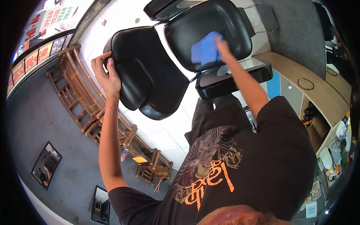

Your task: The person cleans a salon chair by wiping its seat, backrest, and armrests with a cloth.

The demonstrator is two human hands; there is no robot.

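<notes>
A black salon chair with a padded backrest [144,71] and a wide seat [208,30] stands in front of me. My left hand [107,77] grips the top edge of the backrest, its fingers curled over the rim and thumb against the padding. In my right hand [224,48] is a blue cloth [206,48], bunched under the fingers and slightly blurred. The cloth lies over the seat, near the side facing the backrest. Close to my right forearm is a black armrest [234,80] of the chair.
Bamboo benches [80,93] line the wall at left. Wall mirrors [47,165] hang at lower left. A wooden counter [318,90] with a dark cord on top runs along the right, with shelves of bottles and tools below. White tiles [161,138] cover the floor.
</notes>
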